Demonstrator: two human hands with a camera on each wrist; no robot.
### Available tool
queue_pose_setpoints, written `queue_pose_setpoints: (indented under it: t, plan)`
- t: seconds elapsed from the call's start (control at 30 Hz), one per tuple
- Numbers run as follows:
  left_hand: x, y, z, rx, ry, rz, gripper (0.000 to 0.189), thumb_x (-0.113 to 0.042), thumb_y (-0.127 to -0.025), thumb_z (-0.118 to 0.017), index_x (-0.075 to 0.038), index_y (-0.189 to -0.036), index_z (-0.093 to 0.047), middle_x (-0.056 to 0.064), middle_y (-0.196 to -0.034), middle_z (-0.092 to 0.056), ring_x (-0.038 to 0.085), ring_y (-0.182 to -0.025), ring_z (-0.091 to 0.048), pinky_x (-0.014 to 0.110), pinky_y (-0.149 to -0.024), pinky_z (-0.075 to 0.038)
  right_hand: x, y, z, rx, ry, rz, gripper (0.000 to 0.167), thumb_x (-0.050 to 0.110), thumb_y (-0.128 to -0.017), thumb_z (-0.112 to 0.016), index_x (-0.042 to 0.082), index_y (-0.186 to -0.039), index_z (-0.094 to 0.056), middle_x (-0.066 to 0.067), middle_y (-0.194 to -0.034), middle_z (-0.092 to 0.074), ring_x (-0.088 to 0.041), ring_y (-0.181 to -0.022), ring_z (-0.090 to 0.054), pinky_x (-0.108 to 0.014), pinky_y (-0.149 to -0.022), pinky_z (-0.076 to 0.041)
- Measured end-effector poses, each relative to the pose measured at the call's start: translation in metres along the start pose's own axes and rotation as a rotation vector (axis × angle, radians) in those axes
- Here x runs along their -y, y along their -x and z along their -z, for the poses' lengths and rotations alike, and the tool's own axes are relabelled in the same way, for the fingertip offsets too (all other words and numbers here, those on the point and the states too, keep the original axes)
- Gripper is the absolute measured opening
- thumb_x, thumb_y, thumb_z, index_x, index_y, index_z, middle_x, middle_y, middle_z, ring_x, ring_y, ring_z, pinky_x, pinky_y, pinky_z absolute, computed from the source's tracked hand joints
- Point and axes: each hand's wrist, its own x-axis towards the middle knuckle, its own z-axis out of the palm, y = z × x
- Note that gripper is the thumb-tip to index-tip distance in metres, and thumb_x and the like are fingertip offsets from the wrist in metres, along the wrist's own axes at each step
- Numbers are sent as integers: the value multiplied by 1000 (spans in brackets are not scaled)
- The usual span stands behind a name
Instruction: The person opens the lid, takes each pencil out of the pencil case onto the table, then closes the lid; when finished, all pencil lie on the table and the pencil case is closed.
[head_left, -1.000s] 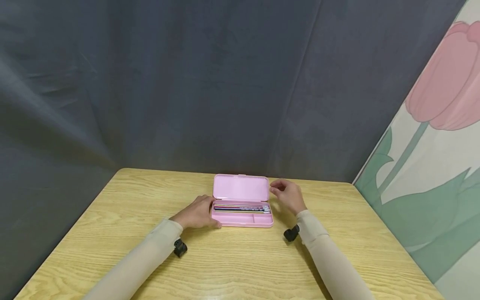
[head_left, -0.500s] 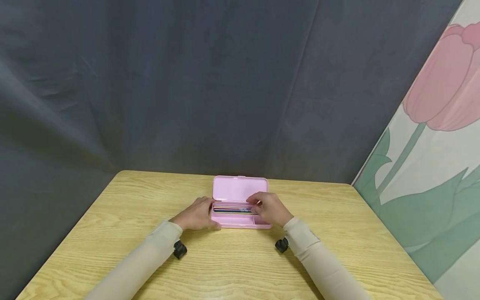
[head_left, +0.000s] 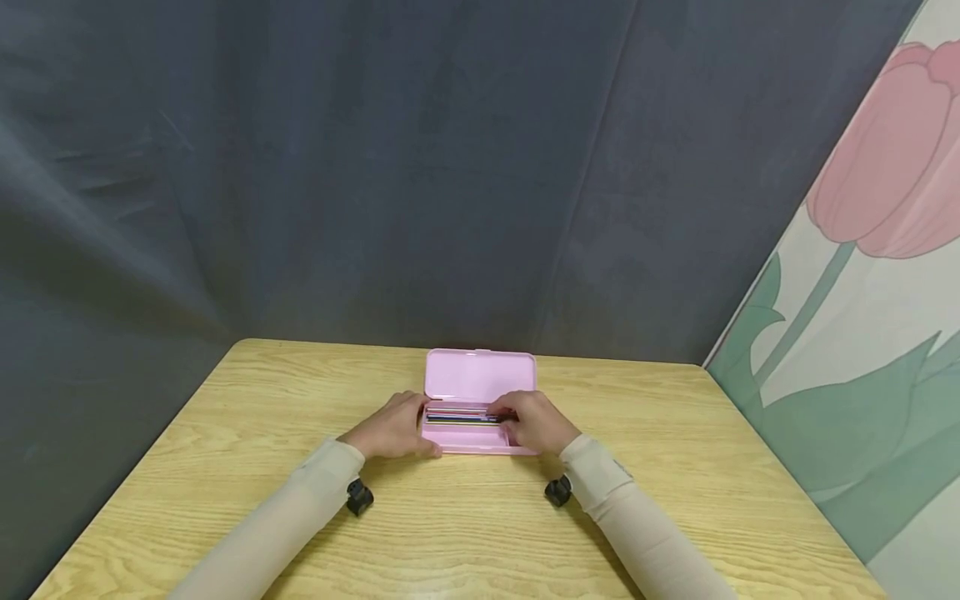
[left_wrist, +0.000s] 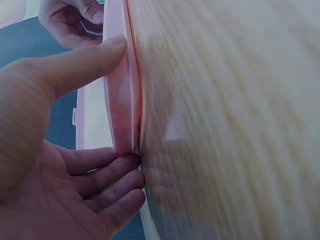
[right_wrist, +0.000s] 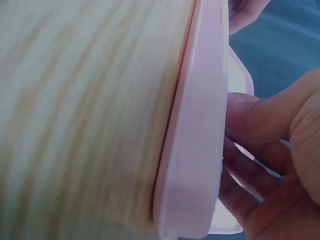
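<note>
A pink pencil case (head_left: 465, 439) lies with its lid (head_left: 480, 375) raised at the back. Several pencils (head_left: 459, 416) lie lengthwise in its rear compartment. My left hand (head_left: 393, 427) grips the case's left end; in the left wrist view the thumb lies along the front wall (left_wrist: 121, 112) and the fingers bend at the end. My right hand (head_left: 536, 422) reaches into the case's right part, its curled fingers and thumb about the right ends of the pencils. Its fingertips (right_wrist: 242, 112) dip behind the front wall, so whether they pinch a pencil is hidden.
The case stands near the back edge of a wood-grain table (head_left: 450, 517). A dark curtain (head_left: 412, 183) hangs behind it. At the right rises a wall (head_left: 795, 400) painted with a tulip. Small black cameras (head_left: 558, 491) sit on both wrists.
My right hand has come from beside the lid, leftward and down, into the case over the pencils' right ends. The left hand has stayed on the case's left end.
</note>
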Motion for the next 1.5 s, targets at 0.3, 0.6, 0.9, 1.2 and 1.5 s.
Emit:
queue_pose_setpoints:
  t: [0.3,0.6,0.9,1.2,1.5]
  plan:
    - [0,0,1,8,-4,8,90,-41,-74,-90,-3,-144,-51,11,-143,-55,27,-135,-47,46,-114,-42,-2,-4,-2,25,-35,-16,30,-4,-90,-68,14,-112,-78,0,-108,-76,-10,-91,-64,-36,-93,-58]
    - [-1,2,1,7,9,-15,85,-37,-74,-90,-2,-141,-53,11,-138,-57,28,-131,-49,48,-113,-42,-2,-5,-3,12,-50,39,24,-9,-87,-66,11,-97,-77,1,-90,-72,-10,-80,-60,-25,-76,-55]
    - [1,-1,0,2,-1,-1,88,-39,-73,-90,-2,-143,-52,11,-140,-57,27,-134,-48,46,-114,-41,-3,-7,-4,-34,-51,32,24,-8,-86,-68,14,-93,-76,3,-89,-72,-8,-78,-59,-24,-75,-54]
    - [0,0,1,10,-12,-5,89,-40,-74,-89,-2,-144,-51,11,-139,-57,28,-133,-48,47,-114,-42,2,-3,7,-225,-63,10,17,0,-89,-71,14,-96,-76,-3,-91,-73,-10,-78,-59,-23,-70,-51]
    - [2,0,0,11,-9,-1,91,-42,-74,-88,-2,-146,-49,11,-142,-55,28,-136,-47,48,-114,-42,-3,3,30,-381,-107,-24,17,1,-86,-74,9,-101,-74,-3,-81,-70,-10,-70,-61,-24,-66,-54]
